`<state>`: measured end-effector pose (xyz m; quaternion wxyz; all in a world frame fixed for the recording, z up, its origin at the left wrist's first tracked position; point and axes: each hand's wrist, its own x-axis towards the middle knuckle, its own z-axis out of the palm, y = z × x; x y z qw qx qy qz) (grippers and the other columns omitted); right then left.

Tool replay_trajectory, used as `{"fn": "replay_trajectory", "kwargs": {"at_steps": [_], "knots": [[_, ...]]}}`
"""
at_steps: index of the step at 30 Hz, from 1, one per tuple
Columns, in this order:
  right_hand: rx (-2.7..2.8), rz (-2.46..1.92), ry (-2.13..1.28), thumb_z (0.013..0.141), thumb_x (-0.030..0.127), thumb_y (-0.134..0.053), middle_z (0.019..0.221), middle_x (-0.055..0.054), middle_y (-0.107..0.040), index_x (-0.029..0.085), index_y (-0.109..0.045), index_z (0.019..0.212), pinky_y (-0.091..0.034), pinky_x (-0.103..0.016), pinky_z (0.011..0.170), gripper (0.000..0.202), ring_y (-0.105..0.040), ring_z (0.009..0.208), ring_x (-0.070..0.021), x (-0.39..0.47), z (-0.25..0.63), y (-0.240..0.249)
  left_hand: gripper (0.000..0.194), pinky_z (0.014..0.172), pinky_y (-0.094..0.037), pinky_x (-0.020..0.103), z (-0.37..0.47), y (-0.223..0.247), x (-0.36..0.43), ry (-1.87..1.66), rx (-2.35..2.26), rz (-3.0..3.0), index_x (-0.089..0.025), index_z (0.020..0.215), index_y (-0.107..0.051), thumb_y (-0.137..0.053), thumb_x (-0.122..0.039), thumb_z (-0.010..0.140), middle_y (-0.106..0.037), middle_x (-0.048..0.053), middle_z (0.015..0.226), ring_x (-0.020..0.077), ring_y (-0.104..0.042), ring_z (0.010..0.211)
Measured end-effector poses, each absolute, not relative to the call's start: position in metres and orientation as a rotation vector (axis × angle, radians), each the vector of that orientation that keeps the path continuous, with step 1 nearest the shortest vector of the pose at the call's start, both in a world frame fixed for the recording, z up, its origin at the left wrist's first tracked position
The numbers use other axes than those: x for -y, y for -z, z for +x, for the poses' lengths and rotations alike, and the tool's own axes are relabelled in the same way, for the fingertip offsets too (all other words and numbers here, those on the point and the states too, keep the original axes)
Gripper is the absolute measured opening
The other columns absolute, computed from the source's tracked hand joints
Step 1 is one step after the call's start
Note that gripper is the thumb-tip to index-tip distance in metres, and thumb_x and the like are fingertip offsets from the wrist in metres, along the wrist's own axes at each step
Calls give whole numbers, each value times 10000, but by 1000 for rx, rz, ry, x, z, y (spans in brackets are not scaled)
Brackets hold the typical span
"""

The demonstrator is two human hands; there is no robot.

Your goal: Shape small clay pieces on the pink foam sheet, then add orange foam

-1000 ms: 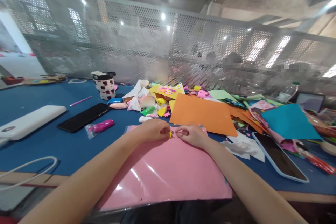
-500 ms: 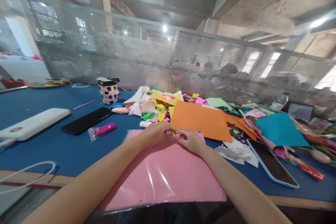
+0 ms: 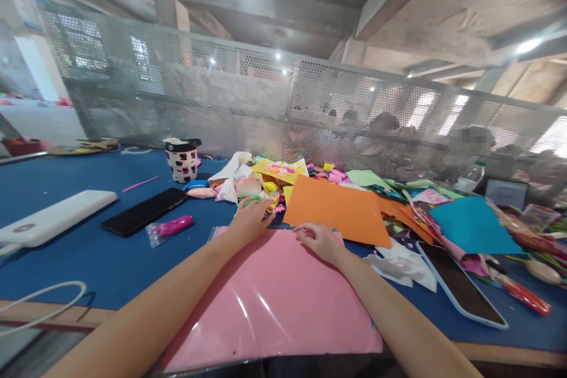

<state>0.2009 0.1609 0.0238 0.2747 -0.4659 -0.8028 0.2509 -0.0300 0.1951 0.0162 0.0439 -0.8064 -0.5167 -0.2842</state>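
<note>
My left hand (image 3: pixel 251 220) is stretched out over the near side of a heap of small bags, its fingers apart beside a green packet (image 3: pixel 248 201) and a yellow packet (image 3: pixel 271 188). Its fingertips partly cover those packets, and I see nothing held in it. Over the far edge of a shiny pink sheet in a clear sleeve (image 3: pixel 283 295) rests my right hand (image 3: pixel 321 241). The fingers there are bent in and close together; whatever they pinch, if anything, is too small to make out. Just beyond lies orange paper (image 3: pixel 339 209).
To the left are a white power bank (image 3: pixel 59 218), a black phone (image 3: pixel 144 211), a magenta packet (image 3: pixel 175 226) and a patterned cup (image 3: pixel 182 160). Rightward lie crumpled tissue (image 3: pixel 401 263), another phone (image 3: pixel 460 283) and blue paper (image 3: pixel 476 224). A perforated metal screen (image 3: pixel 248 94) stands behind.
My left hand has moved left and away from my right hand, onto the heap of packets. The yellow bit between the hands no longer shows. My right hand has stayed nearly in place.
</note>
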Motion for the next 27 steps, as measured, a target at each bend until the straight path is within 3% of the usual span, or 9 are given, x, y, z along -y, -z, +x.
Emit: {"fn": "replay_trajectory", "kwargs": {"at_steps": [7, 10, 12, 15, 18, 22, 27], "knots": [[2196, -1272, -656, 889, 304, -533, 928, -47, -778, 208, -740, 1001, -511, -294, 755, 255, -715, 875, -210, -162, 202, -24, 452, 1038, -375, 428, -59, -30, -208, 838, 1802, -2315, -236, 1230, -588, -458, -121, 812, -647, 71, 1286, 275, -553, 1230], [2210, -1293, -629, 909, 352, -518, 959, -51, -771, 209, -729, 1054, -496, -287, 746, 294, -712, 842, -196, -161, 203, -22, 485, 971, -455, 326, -73, -41, -215, 822, 1893, -2328, -215, 1249, -568, -386, -107, 813, -655, 41, 1274, 204, -600, 1167], [2227, -1313, -597, 917, 404, -514, 932, -44, -768, 220, -718, 1097, -483, -287, 735, 328, -707, 801, -189, -160, 204, -23, 430, 900, -495, 288, -79, -45, -216, 763, 1925, -2391, -198, 1249, -566, -398, -199, 853, -685, 41, 1210, 185, -640, 1083], [2253, -1336, -526, 918, 444, -520, 847, -28, -764, 241, -713, 1113, -468, -296, 753, 342, -700, 830, -202, -157, 205, -26, 458, 834, -512, 341, -83, -43, -210, 610, 1989, -2412, -179, 1154, -623, -569, -448, 787, -713, 96, 1120, 266, -670, 993], [2267, -1345, -449, 920, 416, -520, 917, -30, -772, 263, -719, 1101, -461, -311, 815, 310, -687, 947, -220, -156, 205, -29, 508, 807, -499, 415, -81, -38, -201, 475, 2026, -2362, -191, 1047, -659, -663, -541, 678, -724, 137, 1052, 345, -672, 948], [2282, -1343, -379, 917, 367, -519, 1085, -48, -750, 267, -732, 1077, -465, -325, 848, 285, -671, 1020, -232, -155, 204, -29, 413, 827, -476, 440, -74, -33, -197, 409, 1971, -2320, -196, 959, -671, -631, -537, 729, -727, 143, 989, 366, -654, 984], [2314, -1295, -347, 916, 342, -526, 1060, -47, -747, 262, -744, 1022, -474, -329, 853, 255, -669, 1000, -228, -153, 201, -27, 244, 873, -444, 480, -60, -28, -197, 455, 1862, -2239, -159, 885, -662, -545, -371, 852, -709, 186, 987, 380, -606, 1070]]}}
